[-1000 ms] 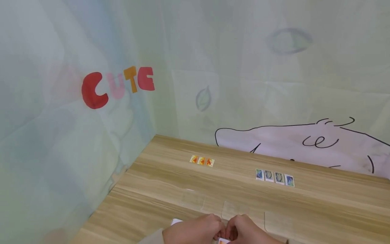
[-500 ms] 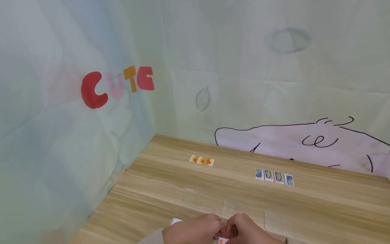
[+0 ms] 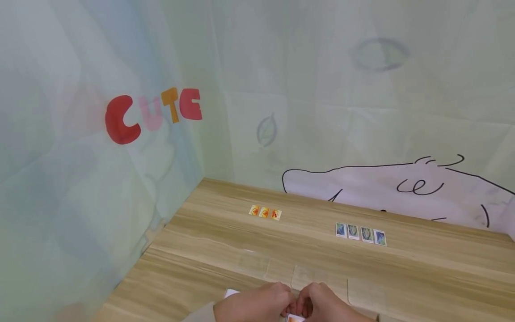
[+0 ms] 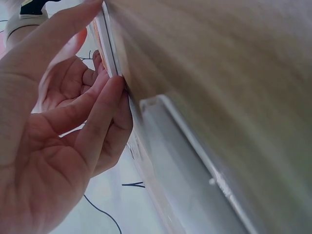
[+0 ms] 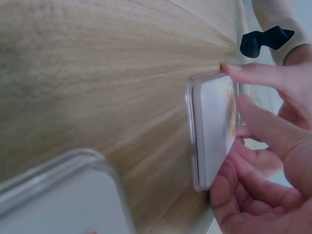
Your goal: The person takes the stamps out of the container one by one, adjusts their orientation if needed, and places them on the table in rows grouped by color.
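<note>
At the bottom centre of the head view, my left hand (image 3: 257,302) and right hand (image 3: 327,305) meet over a small white-bordered card (image 3: 295,318) with orange on its face. The right wrist view shows that card (image 5: 214,129) in a clear-edged holder or small stack, low at the wood surface. My right thumb and curled fingers (image 5: 278,183) pinch its edges. From the other side my left hand (image 4: 53,156) grips it between thumb and fingertips. In the head view the hands hide most of the card.
Three orange cards (image 3: 264,212) lie in a row at the back of the wooden table (image 3: 201,255). Several blue and green cards (image 3: 360,234) form another row. Clear flat squares (image 3: 253,262) lie before the hands. A white clear-edged piece (image 4: 180,170) sits beside the left hand, another (image 5: 63,204) beside the right.
The head view has shifted very slightly. Both hands stay in the same place on the card, and the card rows have not moved.
</note>
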`<state>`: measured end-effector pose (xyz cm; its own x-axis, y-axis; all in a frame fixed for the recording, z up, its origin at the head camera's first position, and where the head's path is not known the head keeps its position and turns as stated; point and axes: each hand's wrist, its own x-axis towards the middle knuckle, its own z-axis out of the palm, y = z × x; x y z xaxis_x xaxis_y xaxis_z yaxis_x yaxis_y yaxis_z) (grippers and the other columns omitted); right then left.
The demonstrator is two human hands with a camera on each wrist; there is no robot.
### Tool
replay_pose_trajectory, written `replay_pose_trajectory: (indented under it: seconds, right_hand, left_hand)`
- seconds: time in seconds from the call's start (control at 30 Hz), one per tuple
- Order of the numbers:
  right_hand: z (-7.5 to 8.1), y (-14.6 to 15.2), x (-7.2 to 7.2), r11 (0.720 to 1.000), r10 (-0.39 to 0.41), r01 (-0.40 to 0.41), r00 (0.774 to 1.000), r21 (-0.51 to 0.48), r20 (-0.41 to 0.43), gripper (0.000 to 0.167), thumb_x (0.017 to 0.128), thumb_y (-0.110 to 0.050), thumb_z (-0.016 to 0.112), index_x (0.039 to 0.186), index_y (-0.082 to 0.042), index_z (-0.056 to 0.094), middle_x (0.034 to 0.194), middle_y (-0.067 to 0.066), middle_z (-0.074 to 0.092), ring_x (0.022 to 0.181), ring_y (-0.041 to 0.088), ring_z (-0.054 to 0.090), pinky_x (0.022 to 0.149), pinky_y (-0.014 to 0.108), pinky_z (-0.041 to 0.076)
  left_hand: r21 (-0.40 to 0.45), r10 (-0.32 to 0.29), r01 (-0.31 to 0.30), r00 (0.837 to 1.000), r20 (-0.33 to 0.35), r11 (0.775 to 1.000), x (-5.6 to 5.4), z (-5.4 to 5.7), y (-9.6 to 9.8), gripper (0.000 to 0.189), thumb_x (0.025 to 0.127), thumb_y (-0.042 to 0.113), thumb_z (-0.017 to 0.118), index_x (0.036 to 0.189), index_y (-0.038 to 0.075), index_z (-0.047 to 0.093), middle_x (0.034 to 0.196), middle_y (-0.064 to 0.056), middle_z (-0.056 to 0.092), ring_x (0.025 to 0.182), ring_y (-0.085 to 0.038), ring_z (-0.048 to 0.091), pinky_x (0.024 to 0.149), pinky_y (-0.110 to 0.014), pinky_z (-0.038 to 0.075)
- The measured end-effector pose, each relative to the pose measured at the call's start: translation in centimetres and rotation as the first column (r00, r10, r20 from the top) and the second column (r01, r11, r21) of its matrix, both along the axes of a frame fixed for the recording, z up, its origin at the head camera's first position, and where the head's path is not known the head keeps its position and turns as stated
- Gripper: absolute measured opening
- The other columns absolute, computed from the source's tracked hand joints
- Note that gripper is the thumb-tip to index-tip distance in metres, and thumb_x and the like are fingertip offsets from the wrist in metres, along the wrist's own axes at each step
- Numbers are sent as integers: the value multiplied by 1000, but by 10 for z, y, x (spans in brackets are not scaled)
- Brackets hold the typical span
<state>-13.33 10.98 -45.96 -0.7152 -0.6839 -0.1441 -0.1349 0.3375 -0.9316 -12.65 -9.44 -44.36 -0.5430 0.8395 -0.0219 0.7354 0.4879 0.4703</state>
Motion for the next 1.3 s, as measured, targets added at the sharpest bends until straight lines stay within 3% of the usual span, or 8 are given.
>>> replay_pose_trajectory:
  seconds: [0.27,0.47,0.6,0.83,1.1,1.3]
  right_hand:
    - [-5,-2,-1,1000,22,-20,992,15,-125,18,74,0,82,72,-5,65,64,-10,59,57,-1,51,52,18,45]
    - [-7,-1,-2,1000,18,-17,990,10,-139,18,74,-1,83,73,-6,65,65,-10,59,57,-1,51,51,18,45]
    - [-8,-1,-1,1000,4,-2,992,17,-123,18,75,-2,83,74,-6,66,64,-9,60,57,0,51,52,18,45]
    - [-6,-1,-2,1000,7,-7,998,-12,-61,15,79,-1,80,74,-3,66,66,-6,60,57,2,52,53,17,45]
    - [-8,0,-1,1000,-12,12,1000,-27,-7,15,76,-1,82,76,-3,68,65,-5,60,58,3,51,52,17,44]
    - [-6,1,-1,998,-9,11,999,-59,47,15,73,5,81,77,-1,68,66,-2,62,59,5,53,53,17,44]
  left_hand:
    - [-2,-3,3,1000,4,1000,-1,1,-1,21,87,26,75,74,21,59,69,17,51,62,9,40,53,-6,36]
    - [-14,-18,17,999,-28,1000,-2,1,-1,23,88,28,75,74,22,58,69,18,50,62,10,40,53,-6,35]
    - [-16,-12,12,1000,-28,1000,-2,0,0,22,87,28,75,74,22,59,69,18,50,62,9,40,54,-6,35]
    - [17,8,-8,999,38,1000,0,0,-2,18,88,26,75,77,21,61,67,20,51,58,11,40,51,-7,38]
    - [2,-7,7,1000,3,1000,0,1,-2,15,87,27,76,84,21,63,72,20,53,64,12,42,56,-5,38]
    - [-6,2,-2,1000,20,1000,-1,3,-2,14,86,26,76,85,19,65,74,20,54,66,10,45,58,-5,40]
